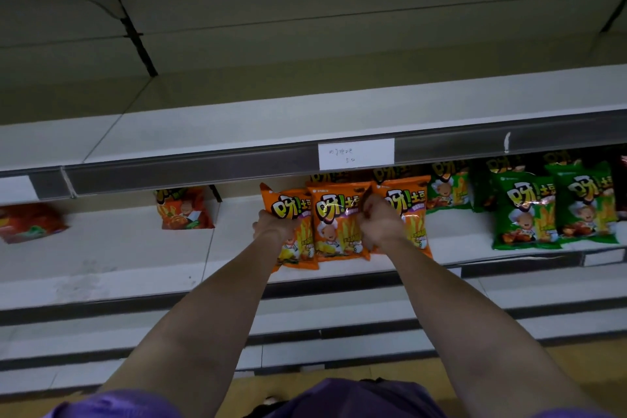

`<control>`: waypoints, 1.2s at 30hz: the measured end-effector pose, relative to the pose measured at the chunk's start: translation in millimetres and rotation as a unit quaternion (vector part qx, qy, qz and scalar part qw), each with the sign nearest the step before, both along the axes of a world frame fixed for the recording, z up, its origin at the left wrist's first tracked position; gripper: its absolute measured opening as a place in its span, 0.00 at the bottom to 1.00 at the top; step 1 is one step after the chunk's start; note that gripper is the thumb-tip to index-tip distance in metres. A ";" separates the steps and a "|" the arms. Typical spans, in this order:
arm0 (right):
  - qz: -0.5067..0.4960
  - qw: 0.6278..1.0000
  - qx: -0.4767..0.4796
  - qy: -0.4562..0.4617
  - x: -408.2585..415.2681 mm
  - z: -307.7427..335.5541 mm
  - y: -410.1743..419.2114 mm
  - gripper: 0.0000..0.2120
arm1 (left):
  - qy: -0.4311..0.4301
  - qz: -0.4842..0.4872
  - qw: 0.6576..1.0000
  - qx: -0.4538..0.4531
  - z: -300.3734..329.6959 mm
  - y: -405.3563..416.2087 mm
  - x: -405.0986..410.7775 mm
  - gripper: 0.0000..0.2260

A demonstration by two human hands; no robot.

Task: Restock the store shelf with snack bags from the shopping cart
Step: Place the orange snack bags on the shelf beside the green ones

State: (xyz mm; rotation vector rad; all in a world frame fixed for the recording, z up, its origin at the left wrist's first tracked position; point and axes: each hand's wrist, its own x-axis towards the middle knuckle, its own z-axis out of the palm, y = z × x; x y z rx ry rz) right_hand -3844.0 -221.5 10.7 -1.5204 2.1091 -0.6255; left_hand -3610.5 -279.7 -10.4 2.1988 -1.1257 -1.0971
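Three orange snack bags stand side by side on the white shelf (135,265), under the shelf above. My left hand (274,224) grips the left orange bag (288,210) at its left side. My right hand (376,219) pinches the top right corner of the middle orange bag (334,231). The right orange bag (409,210) stands just behind my right wrist. The shopping cart is out of view.
Green snack bags (524,210) stand in rows to the right. A red bag (185,209) stands further left and another red bag (30,222) lies at the far left. A paper price label (356,154) is on the shelf edge above. Lower shelves jut out below.
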 end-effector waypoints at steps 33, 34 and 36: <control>-0.049 0.992 -0.051 -0.108 55.7 8.3 -6.2 0.08 | -0.049 -0.010 0.999 -0.012 10.2 15.5 23.4 0.39; -0.024 0.991 -0.039 -0.124 64.5 8.9 -5.9 0.09 | -0.056 -0.014 0.998 -0.022 12.5 18.3 26.4 0.37; 0.039 0.990 -0.005 -0.138 83.8 8.9 -5.3 0.08 | 0.008 -0.006 0.999 -0.048 14.8 21.8 36.2 0.33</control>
